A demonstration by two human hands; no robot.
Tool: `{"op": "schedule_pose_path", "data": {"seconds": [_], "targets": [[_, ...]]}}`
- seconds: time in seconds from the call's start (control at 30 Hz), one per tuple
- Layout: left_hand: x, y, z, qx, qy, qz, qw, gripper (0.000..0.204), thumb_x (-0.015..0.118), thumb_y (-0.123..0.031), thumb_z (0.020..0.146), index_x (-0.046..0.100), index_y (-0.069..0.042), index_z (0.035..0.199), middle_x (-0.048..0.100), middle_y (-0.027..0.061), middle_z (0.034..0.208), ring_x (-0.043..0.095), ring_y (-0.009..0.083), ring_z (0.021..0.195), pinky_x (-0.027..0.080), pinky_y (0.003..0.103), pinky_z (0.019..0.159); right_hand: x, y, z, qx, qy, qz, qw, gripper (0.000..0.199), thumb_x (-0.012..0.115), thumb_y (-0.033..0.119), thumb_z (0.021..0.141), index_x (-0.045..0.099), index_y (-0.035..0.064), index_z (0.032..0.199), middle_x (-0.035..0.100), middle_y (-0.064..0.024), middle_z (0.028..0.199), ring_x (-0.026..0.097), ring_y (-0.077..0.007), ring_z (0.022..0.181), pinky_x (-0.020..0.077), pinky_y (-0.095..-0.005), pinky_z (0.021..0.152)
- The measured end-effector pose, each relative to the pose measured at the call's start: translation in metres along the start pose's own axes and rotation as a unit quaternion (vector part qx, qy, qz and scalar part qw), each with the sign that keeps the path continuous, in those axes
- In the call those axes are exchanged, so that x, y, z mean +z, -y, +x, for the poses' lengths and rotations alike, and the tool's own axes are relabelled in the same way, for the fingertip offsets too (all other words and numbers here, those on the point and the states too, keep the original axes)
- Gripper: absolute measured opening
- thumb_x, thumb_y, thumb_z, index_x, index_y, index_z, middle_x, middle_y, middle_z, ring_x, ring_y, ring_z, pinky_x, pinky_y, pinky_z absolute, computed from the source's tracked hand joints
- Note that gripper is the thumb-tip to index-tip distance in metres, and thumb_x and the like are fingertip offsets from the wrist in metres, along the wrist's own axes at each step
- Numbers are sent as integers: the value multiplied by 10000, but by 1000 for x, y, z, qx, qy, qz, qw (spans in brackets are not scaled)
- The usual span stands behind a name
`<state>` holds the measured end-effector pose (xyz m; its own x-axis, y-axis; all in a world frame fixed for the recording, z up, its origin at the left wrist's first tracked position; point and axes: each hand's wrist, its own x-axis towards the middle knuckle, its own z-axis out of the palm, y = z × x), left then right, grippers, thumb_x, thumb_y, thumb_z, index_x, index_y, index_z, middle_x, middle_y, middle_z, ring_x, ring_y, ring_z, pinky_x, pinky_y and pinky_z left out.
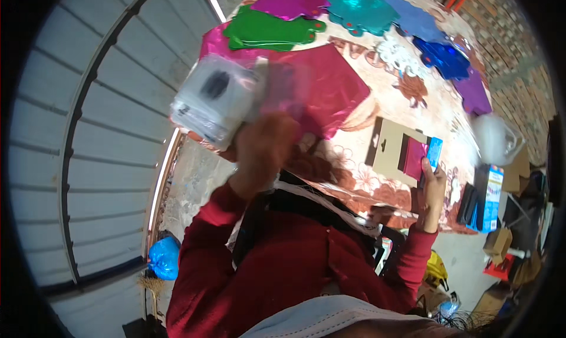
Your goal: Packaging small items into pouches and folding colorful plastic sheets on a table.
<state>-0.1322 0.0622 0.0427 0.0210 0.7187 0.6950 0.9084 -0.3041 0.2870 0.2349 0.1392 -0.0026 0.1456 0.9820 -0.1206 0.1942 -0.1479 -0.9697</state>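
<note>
The right hand (pixel 434 188) grips one pink folded packet (pixel 415 158) with a blue label at its end, above one brown card (pixel 389 146) by the table's near edge, toward the right corner; its wrist is straight, its forearm nearly upright. The left hand (pixel 268 143) is blurred, its elbow bent, near the left part of the near edge; whether its fingers are clenched or released I cannot tell. Beside it, one stack of clear bags (pixel 215 96) sits at the table's left corner, next to one large pink sheet (pixel 330 84). Six coloured foil piles (pixel 362 11) line the far edge.
</note>
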Motion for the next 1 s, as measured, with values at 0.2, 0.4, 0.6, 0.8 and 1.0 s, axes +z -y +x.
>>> {"op": "schedule_pose_path", "data": {"seconds": [0.2, 0.4, 0.6, 0.8, 1.0], "targets": [[82, -111, -27, 32, 218, -185, 958, 233, 676, -184, 807, 592, -3, 928, 592, 124, 902, 621, 264, 815, 512, 328, 619, -48, 12, -6, -6, -24, 126, 992, 174, 621, 205, 905, 632, 38, 953, 616, 26, 819, 510, -52, 689, 407, -210, 621], [89, -97, -11, 168, 141, -211, 953, 328, 681, -162, 757, 638, 13, 1030, 636, 142, 1062, 597, 296, 1000, 498, 359, 828, -83, 21, -20, -11, 8, 88, 996, 183, 586, 159, 919, 594, 2, 1012, 645, -23, 896, 597, -83, 743, 488, -236, 685], [90, -47, 27, 198, 220, -171, 940, 504, 726, -287, 691, 611, -62, 1127, 521, 177, 1256, 445, 352, 1223, 398, 449, 954, -85, 28, -34, 32, 46, 48, 997, 232, 599, 162, 914, 606, -23, 1054, 625, -4, 886, 528, -55, 741, 448, -221, 695], [68, -97, -1, 150, 213, -88, 962, 649, 736, -413, 642, 591, -28, 1144, 545, 126, 964, 496, 269, 816, 388, 400, 725, -97, 18, -37, 48, 28, -62, 997, 186, 642, 209, 892, 615, 27, 863, 493, 77, 661, 373, -15, 572, 303, -196, 499], [70, -87, -10, 124, 208, -139, 960, 637, 734, -418, 664, 590, -45, 1161, 527, 132, 992, 498, 283, 905, 411, 406, 804, -91, 47, -40, 46, 67, -129, 988, 197, 621, 206, 905, 606, 10, 901, 513, 70, 665, 397, -16, 562, 316, -193, 489]]}}
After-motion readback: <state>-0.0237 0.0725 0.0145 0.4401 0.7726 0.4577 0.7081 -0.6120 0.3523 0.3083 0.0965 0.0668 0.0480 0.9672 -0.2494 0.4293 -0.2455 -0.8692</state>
